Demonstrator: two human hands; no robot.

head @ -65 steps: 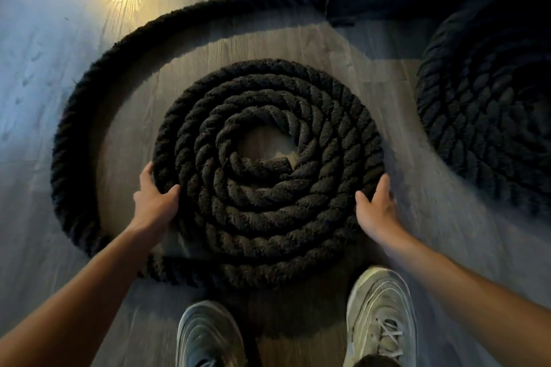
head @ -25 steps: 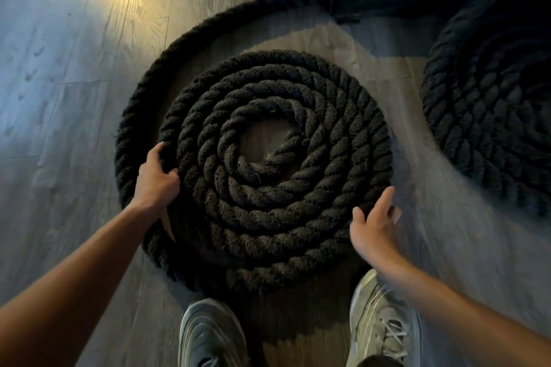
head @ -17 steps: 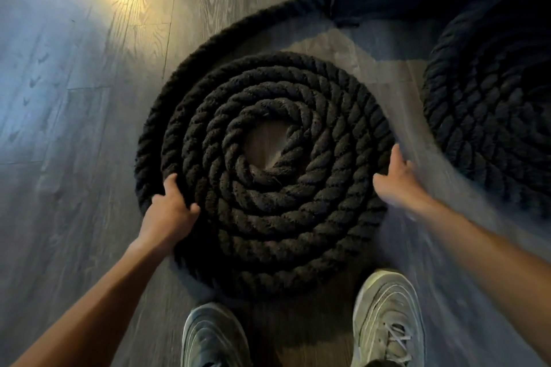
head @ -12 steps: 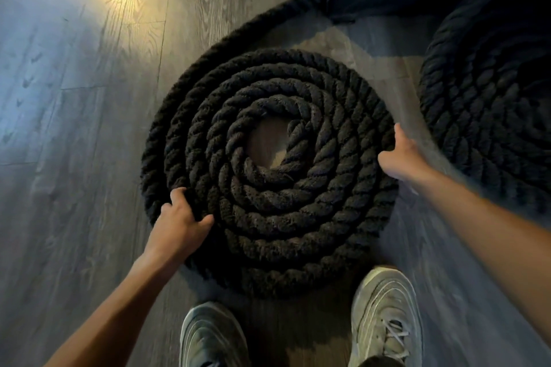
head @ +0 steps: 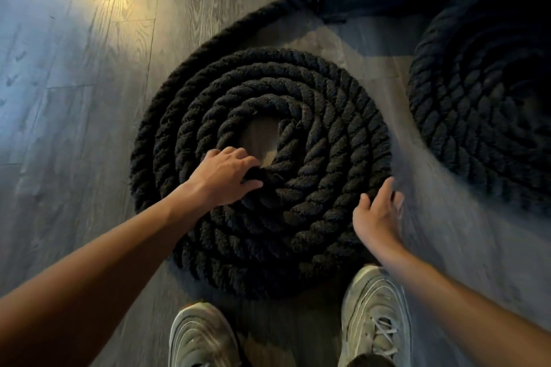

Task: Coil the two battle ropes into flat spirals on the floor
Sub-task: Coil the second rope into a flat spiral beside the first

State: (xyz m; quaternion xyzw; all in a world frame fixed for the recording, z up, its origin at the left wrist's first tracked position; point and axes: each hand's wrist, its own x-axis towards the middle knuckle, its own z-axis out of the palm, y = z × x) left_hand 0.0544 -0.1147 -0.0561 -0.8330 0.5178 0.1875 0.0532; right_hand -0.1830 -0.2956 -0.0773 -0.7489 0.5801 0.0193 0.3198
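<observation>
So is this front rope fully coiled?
Not fully: the front rope forms a flat spiral, but its tail runs off to the black frame.

floor: grey planks | on it: rope coil, second coil, shoes

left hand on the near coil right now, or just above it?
Touching. Head view: the left hand lies on the near coil, with its fingers and thumb curled round an inner turn near the centre.
</observation>
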